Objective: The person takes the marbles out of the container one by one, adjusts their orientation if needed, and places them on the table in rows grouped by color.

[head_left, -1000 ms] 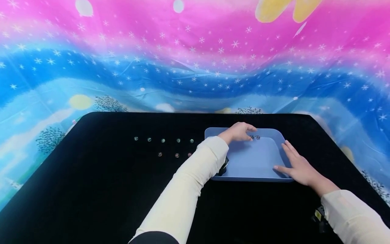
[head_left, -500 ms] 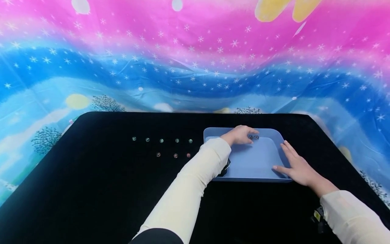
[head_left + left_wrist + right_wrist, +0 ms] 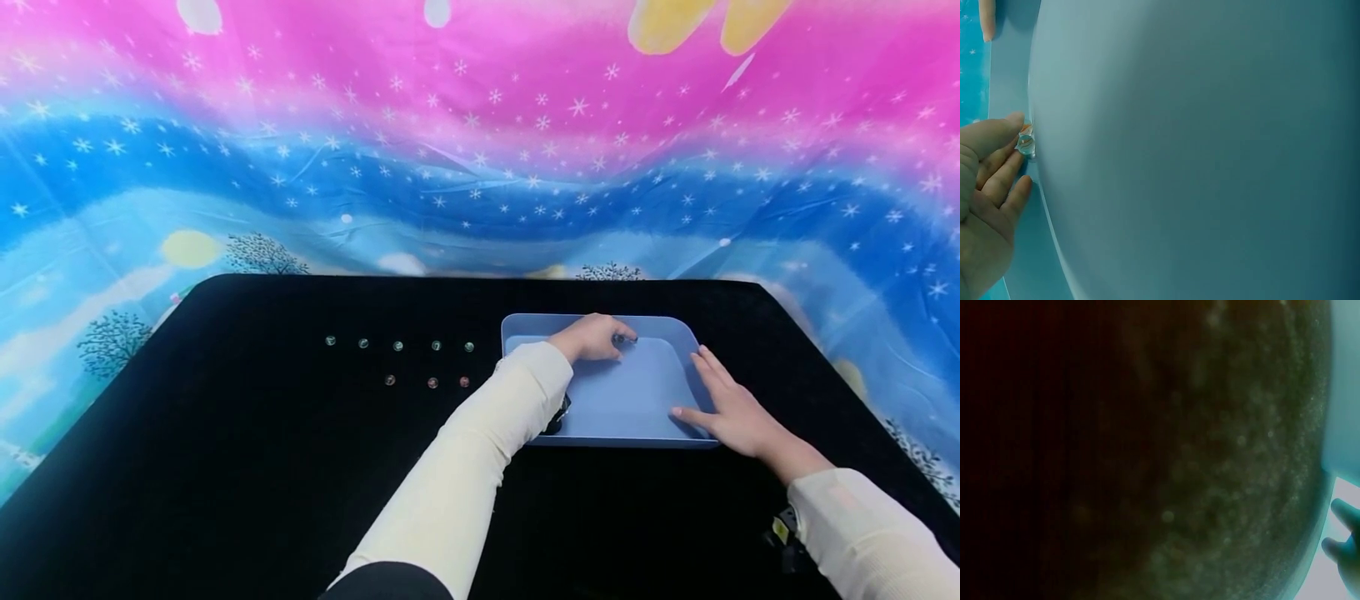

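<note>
Inside a shallow blue-grey tray [image 3: 622, 400], my left hand [image 3: 592, 337] is down at the far wall. Its thumb and fingers curl round glass marbles [image 3: 1025, 145] lying in the angle between floor and wall. One marble looks teal-clear and another has an orange swirl; the thumb tip is right at the orange one. In the head view the fingers partly cover these marbles. My right hand [image 3: 738, 417] rests on the tray's right side, fingers straight and spread along the rim, the thumb reaching over the inside near corner.
To the left of the tray, on a black cloth-covered table [image 3: 225, 467], several green-tinted marbles [image 3: 397, 346] form a row. Nearer stands a shorter row of reddish marbles [image 3: 432, 382]. A patterned pink and blue curtain [image 3: 450, 150] hangs behind the table.
My left hand has moved slightly right and lower along the tray's far wall, its fingers coming over the marbles there. My right hand keeps its place on the rim.
</note>
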Tool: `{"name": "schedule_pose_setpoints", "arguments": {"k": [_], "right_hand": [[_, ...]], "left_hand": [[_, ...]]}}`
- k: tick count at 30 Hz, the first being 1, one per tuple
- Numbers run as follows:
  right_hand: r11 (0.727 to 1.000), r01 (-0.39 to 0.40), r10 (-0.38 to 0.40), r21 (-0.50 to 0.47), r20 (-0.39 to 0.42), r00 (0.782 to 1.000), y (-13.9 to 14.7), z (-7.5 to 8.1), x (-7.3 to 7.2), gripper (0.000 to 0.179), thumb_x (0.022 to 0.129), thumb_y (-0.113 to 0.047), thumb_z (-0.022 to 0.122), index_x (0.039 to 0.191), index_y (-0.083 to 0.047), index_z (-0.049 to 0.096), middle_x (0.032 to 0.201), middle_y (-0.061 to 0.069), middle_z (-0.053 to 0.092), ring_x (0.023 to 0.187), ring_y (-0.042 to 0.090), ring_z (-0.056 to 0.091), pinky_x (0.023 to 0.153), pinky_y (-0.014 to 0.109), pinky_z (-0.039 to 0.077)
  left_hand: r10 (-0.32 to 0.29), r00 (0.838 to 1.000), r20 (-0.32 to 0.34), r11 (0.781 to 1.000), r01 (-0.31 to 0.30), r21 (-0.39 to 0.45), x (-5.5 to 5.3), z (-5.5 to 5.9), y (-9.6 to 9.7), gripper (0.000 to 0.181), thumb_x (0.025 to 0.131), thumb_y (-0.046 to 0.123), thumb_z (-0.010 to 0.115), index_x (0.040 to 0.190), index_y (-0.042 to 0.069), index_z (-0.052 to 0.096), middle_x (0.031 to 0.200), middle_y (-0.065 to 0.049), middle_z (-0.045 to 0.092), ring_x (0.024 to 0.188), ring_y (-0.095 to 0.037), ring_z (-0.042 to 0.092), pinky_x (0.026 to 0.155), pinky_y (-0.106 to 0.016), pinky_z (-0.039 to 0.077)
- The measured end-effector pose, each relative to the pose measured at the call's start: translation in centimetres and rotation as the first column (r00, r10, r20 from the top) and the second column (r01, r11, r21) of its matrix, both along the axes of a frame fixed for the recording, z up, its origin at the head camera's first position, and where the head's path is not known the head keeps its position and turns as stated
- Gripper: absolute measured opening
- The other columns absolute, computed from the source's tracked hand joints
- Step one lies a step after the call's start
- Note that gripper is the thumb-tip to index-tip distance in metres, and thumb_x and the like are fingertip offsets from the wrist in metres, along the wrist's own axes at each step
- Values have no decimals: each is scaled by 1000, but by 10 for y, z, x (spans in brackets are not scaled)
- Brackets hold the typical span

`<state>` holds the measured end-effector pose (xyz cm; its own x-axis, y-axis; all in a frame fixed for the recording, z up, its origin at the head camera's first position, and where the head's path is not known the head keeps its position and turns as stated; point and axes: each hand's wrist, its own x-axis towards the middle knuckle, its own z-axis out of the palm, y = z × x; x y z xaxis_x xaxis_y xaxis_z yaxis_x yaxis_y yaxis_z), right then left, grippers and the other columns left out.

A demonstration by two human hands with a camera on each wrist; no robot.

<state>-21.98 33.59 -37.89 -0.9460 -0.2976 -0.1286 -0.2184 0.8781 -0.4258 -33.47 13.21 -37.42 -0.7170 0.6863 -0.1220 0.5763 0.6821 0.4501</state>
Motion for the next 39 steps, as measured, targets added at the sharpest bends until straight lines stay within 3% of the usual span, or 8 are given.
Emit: {"name": "schedule_pose_setpoints", "arguments": {"k": [11,26,31,33,35,38,39], "right_hand": [[1000,3,-3,-3,-5,1000,0,1,1,92,81,-47,53,137,3,-1,139,22,-13,121,47,4,87,63,15],[1000,13,-13,6,-21,1000,1,-2,0,93,80,-48,53,137,2,-1,140,20,-12,122,46,3,88,63,14],[1000,11,-11,3,-26,1000,2,-3,0,94,80,-49,53,137,2,-2,140,21,-13,122,47,4,88,63,15],[1000,6,-6,-4,-26,1000,2,-3,0,93,80,-48,53,137,2,-2,140,21,-13,121,47,4,88,63,15],[1000,3,-3,-7,-25,1000,1,-3,0,93,80,-48,53,137,2,-2,140,21,-12,122,47,4,88,63,15],[1000,2,-2,2,-27,1000,2,-4,0,93,80,-48,53,137,2,-1,140,21,-12,121,47,5,88,62,15],[1000,2,-2,6,-29,1000,2,-4,0,93,80,-48,53,137,2,-1,140,21,-12,121,47,5,88,62,16]], "left_hand": [[8,993,-121,1000,-11,-26,4,2,-3,33,84,18,58,117,22,56,115,11,53,105,-3,47,86,-13,33],[92,991,-96,996,-91,17,5,-1,-13,31,86,5,51,112,19,60,113,7,56,105,-4,48,82,-14,38],[102,989,-103,995,-99,30,5,-1,-12,28,85,7,54,109,19,62,110,7,57,101,-5,50,79,-14,39],[85,991,-101,996,-83,28,4,-1,-12,18,85,8,54,96,14,67,96,6,60,85,-3,51,72,-10,36],[90,991,-104,996,-86,35,3,-1,-11,15,84,9,56,93,14,67,93,6,60,83,-3,50,70,-10,35],[84,992,-99,996,-81,35,3,0,-10,14,84,11,57,93,14,68,93,7,60,83,-3,51,70,-9,35],[91,991,-99,995,-87,43,3,1,-9,19,84,11,57,100,16,67,99,7,60,90,-3,52,73,-10,38]]}}
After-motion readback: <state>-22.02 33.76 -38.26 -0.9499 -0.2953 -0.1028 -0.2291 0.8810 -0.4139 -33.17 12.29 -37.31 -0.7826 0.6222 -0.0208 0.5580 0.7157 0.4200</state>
